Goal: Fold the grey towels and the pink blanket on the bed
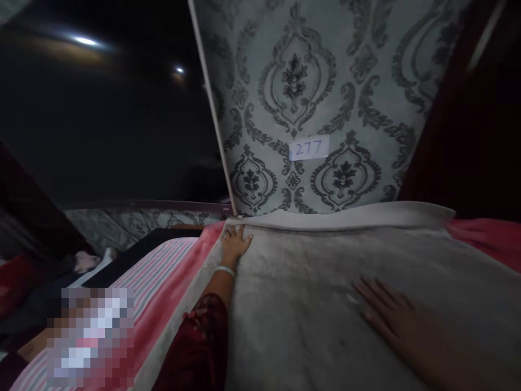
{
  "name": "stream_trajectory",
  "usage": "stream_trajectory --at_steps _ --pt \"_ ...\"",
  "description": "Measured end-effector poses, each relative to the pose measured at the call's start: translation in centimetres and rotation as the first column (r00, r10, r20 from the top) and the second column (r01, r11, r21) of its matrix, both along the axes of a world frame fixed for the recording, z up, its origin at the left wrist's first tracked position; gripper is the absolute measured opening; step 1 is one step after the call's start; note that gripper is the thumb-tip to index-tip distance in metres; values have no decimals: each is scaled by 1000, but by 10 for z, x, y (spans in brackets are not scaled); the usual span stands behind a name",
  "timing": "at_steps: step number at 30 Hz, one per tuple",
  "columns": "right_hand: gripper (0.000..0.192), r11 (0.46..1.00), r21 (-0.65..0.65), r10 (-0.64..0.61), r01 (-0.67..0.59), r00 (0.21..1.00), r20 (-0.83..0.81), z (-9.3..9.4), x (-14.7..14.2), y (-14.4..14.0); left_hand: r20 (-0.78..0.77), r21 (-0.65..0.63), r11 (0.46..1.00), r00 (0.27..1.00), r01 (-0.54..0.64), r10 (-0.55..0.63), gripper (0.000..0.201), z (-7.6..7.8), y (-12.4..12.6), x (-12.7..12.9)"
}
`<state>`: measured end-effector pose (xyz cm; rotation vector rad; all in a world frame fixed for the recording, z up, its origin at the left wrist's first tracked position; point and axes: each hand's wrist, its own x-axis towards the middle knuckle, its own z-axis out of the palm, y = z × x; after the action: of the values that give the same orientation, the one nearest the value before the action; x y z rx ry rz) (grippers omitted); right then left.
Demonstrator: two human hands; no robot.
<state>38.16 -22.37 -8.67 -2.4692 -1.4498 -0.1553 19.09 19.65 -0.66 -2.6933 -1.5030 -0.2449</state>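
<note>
A grey, soft-looking cloth (301, 304) lies spread over a pink and striped cover (171, 301). My left hand (235, 241) rests on the cloth's far left corner, fingers spread, a bracelet at the wrist and a dark red sleeve on the arm. On the right, my right hand (391, 309) is flat over the cloth, palm down with the fingers stretched out, slightly blurred. Neither hand grips anything. The cloth's far edge carries a paler band (345, 217) that rises a little along the wall.
Behind the cloth stands a patterned wall (293, 81) bearing a paper label (309, 147) marked 277. A large dark glossy screen (122, 119) is at the left. Pink fabric (488, 239) shows at the right. A blurred-out patch hides part of the lower left, with an arm beside it.
</note>
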Motion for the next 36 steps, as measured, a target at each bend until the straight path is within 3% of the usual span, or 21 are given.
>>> stream_trajectory --at_steps 4,6,8,10,13,15,17,19,22,26,28,31,33,36 --pt "66 998 -64 -29 27 999 -29 26 -13 1 -93 -108 994 996 -10 0 79 20 -6 1" --pt "65 994 -101 -51 45 997 -57 40 -17 4 -114 -118 993 993 2 -15 80 29 -24 3" --pt "63 990 -133 -57 46 995 -82 56 -22 17 -104 -93 989 987 114 -124 74 31 -52 7" --pt "60 991 -131 -16 3 995 -95 73 -28 41 -83 -87 937 934 339 -346 67 27 -86 16" --pt "58 987 -89 120 -131 985 -124 88 -33 88 -61 -126 777 777 617 -627 63 15 -129 35" --pt "59 975 -88 191 -203 973 -132 88 -24 112 -70 -151 742 742 653 -667 63 8 -145 45" --pt "61 972 -104 199 -210 974 -110 83 3 116 -84 -158 751 749 641 -657 62 3 -152 52" --pt "62 984 -126 120 -128 990 -71 75 46 97 -90 -141 764 760 630 -643 61 1 -152 56" --pt "60 985 -159 -63 63 998 5 63 116 33 -99 -102 789 783 606 -614 62 -2 -144 58" --pt "60 944 -135 -287 299 952 105 48 170 -53 -67 -41 910 907 413 -415 62 -1 -111 48" --pt "61 913 -119 -379 391 919 113 43 177 -74 -23 -19 960 960 278 -279 59 3 -88 36" --pt "62 882 -127 -442 453 891 106 44 172 -76 -3 -8 982 982 187 -187 56 13 -65 14" --pt "63 866 -149 -470 477 879 79 49 165 -72 -9 -6 984 984 178 -178 56 19 -62 2" --pt "64 847 -197 -502 494 865 12 53 154 -82 -5 3 982 982 191 -191 41 26 -72 -18"
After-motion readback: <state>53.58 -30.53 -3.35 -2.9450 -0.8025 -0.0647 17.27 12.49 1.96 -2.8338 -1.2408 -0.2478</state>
